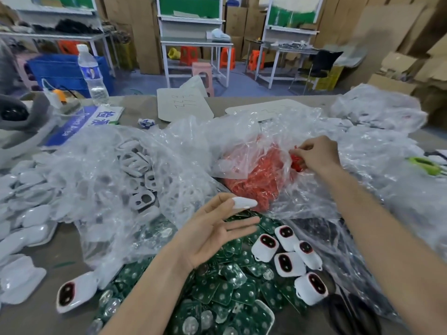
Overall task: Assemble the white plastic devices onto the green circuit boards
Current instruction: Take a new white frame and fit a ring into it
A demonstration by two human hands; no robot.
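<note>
Left hand (212,234) is up over the near middle of the worktop (65,252), palm turned inward. Thumb and forefinger pinch a white shell (244,203) at their tips while the other fingers stretch out straight. Right below it, a big heap of green circuit boards (217,298) spills toward the near edge.

Over on the right, the right hand (316,153) reaches farther out, its fingers curled and gripping a small clump of red parts (298,164) at the mouth of a clear bag (242,151). More red pieces are packed inside that bag.

Just right of the board heap sits a cluster of finished devices (289,262), white bodies with dark, red-ringed faces, touching one another. One more device (72,291) lies alone at the near left.

Loose white covers (26,213) are piled along the left edge, and a second plastic bag (140,170) left of the red one holds pale frames with cut-outs. Far left, a water bottle (92,71) stands upright beside a blue sign (77,124) lying flat.
</note>
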